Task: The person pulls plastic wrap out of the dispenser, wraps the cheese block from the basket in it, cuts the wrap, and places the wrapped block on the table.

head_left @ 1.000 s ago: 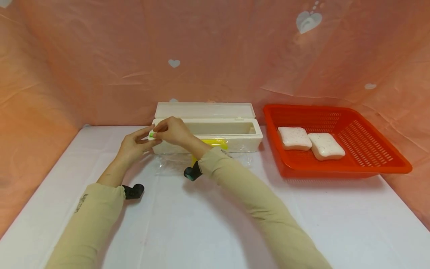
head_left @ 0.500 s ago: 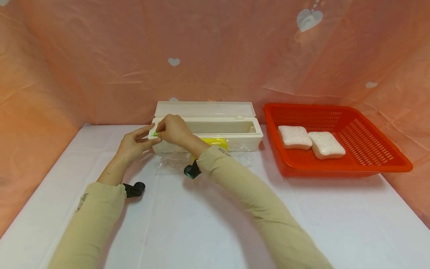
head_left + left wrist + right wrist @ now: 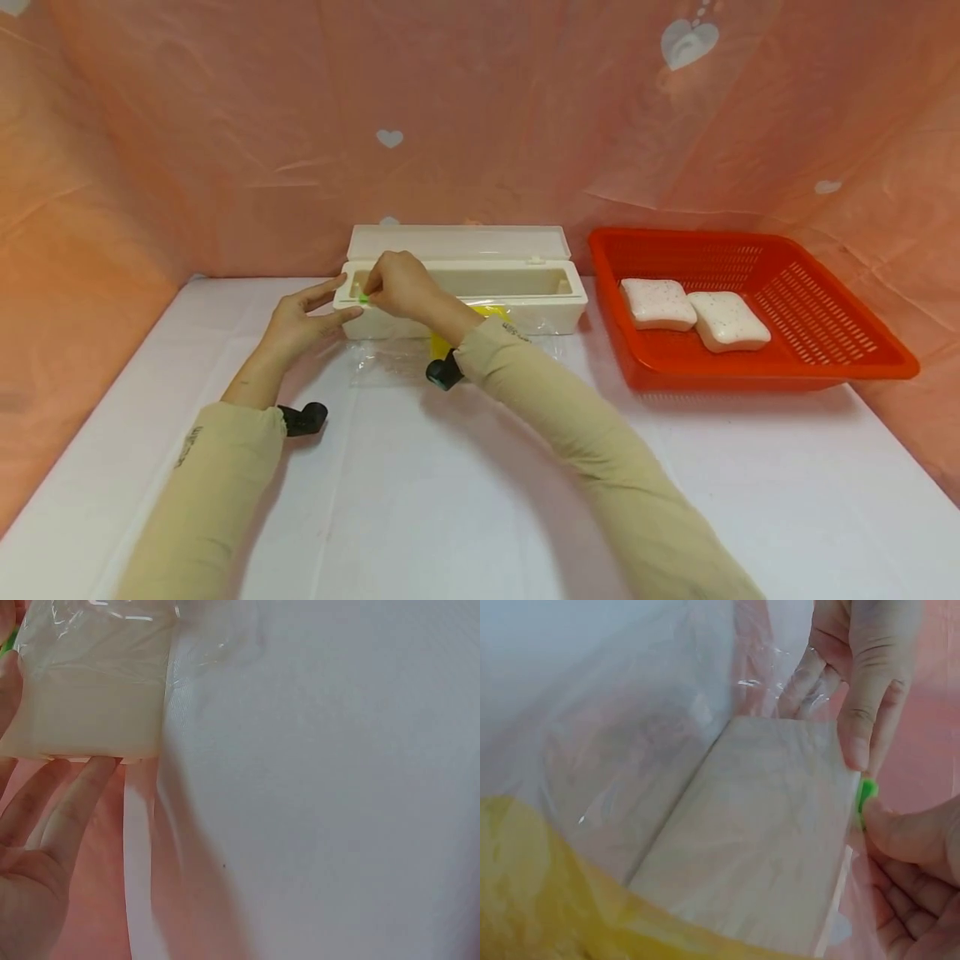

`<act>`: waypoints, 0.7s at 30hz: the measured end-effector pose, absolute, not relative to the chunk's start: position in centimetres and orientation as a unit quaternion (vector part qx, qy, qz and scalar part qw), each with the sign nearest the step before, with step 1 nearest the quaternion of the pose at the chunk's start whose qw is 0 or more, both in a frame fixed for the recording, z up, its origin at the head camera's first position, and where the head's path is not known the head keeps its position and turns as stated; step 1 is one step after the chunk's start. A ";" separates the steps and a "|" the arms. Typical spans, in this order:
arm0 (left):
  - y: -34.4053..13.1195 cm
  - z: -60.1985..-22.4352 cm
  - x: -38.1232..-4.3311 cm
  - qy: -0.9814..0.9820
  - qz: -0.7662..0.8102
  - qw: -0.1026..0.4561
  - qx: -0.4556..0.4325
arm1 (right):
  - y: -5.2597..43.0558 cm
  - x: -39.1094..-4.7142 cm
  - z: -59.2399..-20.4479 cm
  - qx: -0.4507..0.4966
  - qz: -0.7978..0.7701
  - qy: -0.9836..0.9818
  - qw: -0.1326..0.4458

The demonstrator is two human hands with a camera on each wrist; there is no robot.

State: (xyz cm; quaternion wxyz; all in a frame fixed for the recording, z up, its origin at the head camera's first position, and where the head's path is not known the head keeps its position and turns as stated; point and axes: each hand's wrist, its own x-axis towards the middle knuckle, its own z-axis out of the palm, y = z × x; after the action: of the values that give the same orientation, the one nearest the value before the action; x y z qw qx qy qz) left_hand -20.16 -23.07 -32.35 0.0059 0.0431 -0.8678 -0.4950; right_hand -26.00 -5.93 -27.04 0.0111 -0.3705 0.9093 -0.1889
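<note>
A long white cling film dispenser (image 3: 532, 315) stands at the back of the table, its lid (image 3: 459, 242) raised behind it. Clear film (image 3: 386, 360) drapes over its front and onto the table. My left hand (image 3: 296, 323) holds the dispenser's left end, with the thumb on the front top edge and fingers against the end wall (image 3: 94, 720). Between thumb and finger, my right hand (image 3: 403, 287) pinches a small green slide cutter (image 3: 867, 793) on the front top edge, near the left end. Something yellow (image 3: 442, 343) shows at the front, partly hidden by the right wrist.
Right of the dispenser sits a red plastic basket (image 3: 832, 367) holding two white, speckled square blocks (image 3: 729, 321). A pink curtain (image 3: 480, 108) with hearts hangs close behind. A white cloth (image 3: 420, 500) covers the table.
The right hand has slid the green cutter a short way rightward along the front edge, uncovering the left part of the dispenser's opening. The left hand has stayed at the left end.
</note>
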 end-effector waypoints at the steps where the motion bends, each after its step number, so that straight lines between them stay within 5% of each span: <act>1: -23.1 -32.4 -20.2 -0.867 -0.496 0.006 0.043 | -5.8 -26.0 -27.0 -0.373 -0.189 0.908 0.011; 21: -23.0 -32.4 -20.3 -0.859 -0.509 0.004 0.056 | -3.1 -26.8 -26.8 -0.396 -0.168 0.903 0.006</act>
State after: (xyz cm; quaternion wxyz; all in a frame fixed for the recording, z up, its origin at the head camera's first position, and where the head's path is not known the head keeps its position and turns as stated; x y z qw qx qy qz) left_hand -20.33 -23.00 -32.40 0.0039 0.0558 -0.8591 -0.5088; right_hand -26.77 -3.05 -26.77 0.0061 -0.3958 0.9028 -0.1683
